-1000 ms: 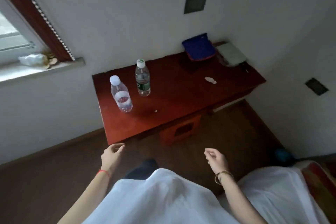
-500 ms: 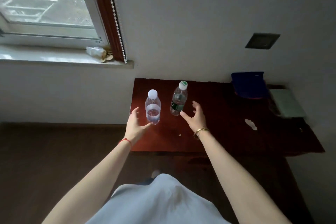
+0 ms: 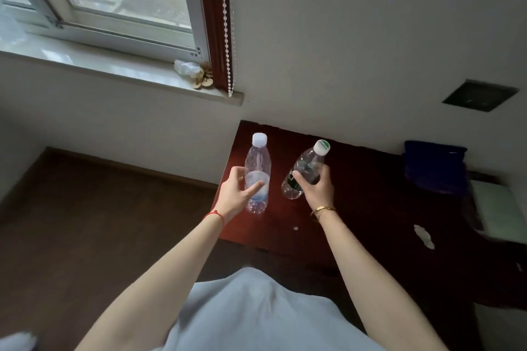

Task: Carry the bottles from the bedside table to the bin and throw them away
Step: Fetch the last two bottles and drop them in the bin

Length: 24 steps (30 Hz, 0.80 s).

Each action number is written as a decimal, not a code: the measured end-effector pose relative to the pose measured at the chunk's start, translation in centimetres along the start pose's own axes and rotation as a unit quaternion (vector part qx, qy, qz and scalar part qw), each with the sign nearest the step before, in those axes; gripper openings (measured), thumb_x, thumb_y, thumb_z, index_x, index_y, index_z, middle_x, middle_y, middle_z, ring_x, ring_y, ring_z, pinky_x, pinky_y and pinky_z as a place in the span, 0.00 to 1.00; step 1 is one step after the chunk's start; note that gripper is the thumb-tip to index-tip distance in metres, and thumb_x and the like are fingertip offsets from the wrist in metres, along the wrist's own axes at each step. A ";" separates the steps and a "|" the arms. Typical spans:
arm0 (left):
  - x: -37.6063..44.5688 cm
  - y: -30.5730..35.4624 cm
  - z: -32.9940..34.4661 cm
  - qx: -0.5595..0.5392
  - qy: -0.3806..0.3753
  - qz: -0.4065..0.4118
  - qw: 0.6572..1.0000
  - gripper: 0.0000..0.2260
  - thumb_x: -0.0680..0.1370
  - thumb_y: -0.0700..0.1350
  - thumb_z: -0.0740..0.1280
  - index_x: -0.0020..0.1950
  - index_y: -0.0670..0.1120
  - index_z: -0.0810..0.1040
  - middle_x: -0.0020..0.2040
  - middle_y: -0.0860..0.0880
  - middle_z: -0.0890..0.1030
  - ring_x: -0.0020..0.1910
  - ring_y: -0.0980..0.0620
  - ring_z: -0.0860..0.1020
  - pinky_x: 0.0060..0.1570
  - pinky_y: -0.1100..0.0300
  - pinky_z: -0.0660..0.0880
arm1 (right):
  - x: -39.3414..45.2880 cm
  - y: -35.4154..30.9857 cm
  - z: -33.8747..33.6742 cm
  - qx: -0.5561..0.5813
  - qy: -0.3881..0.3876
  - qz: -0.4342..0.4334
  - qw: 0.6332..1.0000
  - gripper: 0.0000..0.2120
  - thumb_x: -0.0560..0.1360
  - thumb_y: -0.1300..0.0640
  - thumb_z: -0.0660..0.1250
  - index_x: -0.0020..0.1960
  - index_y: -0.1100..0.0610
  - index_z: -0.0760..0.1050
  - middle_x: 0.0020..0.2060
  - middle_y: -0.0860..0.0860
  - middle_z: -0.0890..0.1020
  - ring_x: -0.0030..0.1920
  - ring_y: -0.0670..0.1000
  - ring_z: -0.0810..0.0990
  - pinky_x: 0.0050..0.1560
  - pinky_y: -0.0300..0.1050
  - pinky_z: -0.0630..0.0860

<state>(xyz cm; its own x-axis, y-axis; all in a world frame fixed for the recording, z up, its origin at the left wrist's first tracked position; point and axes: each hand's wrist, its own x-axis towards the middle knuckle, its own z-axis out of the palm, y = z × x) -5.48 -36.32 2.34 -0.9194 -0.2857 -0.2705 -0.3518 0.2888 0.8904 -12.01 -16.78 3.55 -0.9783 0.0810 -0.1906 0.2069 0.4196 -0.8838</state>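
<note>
A: What changed in the last half second?

B: On the left, the left hand [image 3: 235,196] has gone from open beside the white-capped bottle [image 3: 257,177] to a grip around its middle; the bottle stands upright at the left edge of the surface [image 3: 370,208].

A: And to the right?

B: The right hand [image 3: 318,188] now has its grip wrapped on the green-capped bottle [image 3: 306,171], which tilts, seemingly lifted off.

A: So?

B: Both look secured. The bin isn't in view; carrying comes next.

Bare tabletop [image 3: 356,222] lies open right of the bottles [image 3: 258,177]; wall [image 3: 342,51] close behind.
</note>
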 end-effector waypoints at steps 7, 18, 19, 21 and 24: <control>-6.4 -0.5 -3.2 -0.082 0.074 -0.067 0.992 0.20 0.77 0.59 0.62 0.60 0.47 0.73 0.50 0.51 0.78 0.49 0.56 0.77 0.46 0.64 0.70 | -4.6 2.2 -3.6 0.069 -0.098 0.029 0.992 0.18 0.70 0.40 0.68 0.54 0.49 0.75 0.49 0.45 0.81 0.50 0.46 0.81 0.46 0.40 0.75; -23.9 -9.0 -1.4 -0.416 0.184 -0.290 0.842 0.28 0.76 0.63 0.59 0.65 0.42 0.70 0.49 0.40 0.80 0.39 0.46 0.83 0.39 0.55 0.81 | -10.0 7.1 -4.5 0.077 -0.311 0.209 0.924 0.23 0.69 0.41 0.69 0.59 0.53 0.74 0.48 0.56 0.82 0.46 0.56 0.82 0.49 0.53 0.80; -25.2 -9.5 -1.4 -0.424 0.206 -0.293 0.831 0.28 0.76 0.64 0.59 0.65 0.42 0.71 0.49 0.40 0.80 0.39 0.45 0.83 0.39 0.55 0.81 | -10.2 7.1 -3.9 0.068 -0.332 0.206 0.918 0.22 0.71 0.43 0.69 0.59 0.54 0.74 0.48 0.56 0.82 0.45 0.56 0.82 0.49 0.54 0.79; -27.5 -10.4 -1.7 -0.434 0.248 -0.294 0.815 0.29 0.76 0.65 0.58 0.65 0.43 0.71 0.48 0.40 0.80 0.39 0.45 0.83 0.40 0.55 0.81 | -10.7 6.3 -2.4 0.038 -0.378 0.196 0.904 0.20 0.72 0.43 0.68 0.59 0.54 0.74 0.47 0.57 0.82 0.45 0.57 0.82 0.51 0.57 0.79; -30.0 -11.3 -2.9 -0.456 0.304 -0.289 0.785 0.29 0.77 0.65 0.56 0.65 0.43 0.72 0.47 0.41 0.80 0.38 0.46 0.83 0.39 0.55 0.81 | -11.8 4.2 1.2 -0.008 -0.445 0.157 0.882 0.20 0.71 0.42 0.68 0.55 0.54 0.76 0.47 0.57 0.83 0.46 0.57 0.83 0.53 0.58 0.79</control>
<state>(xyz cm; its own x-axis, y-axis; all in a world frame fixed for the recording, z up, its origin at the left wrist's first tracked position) 26.55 -33.71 1.45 -0.2999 -0.5919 -0.7481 -0.1517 -0.7447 0.6500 0.47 -17.02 1.55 -0.4773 -0.5422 -0.6915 0.4593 0.5170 -0.7223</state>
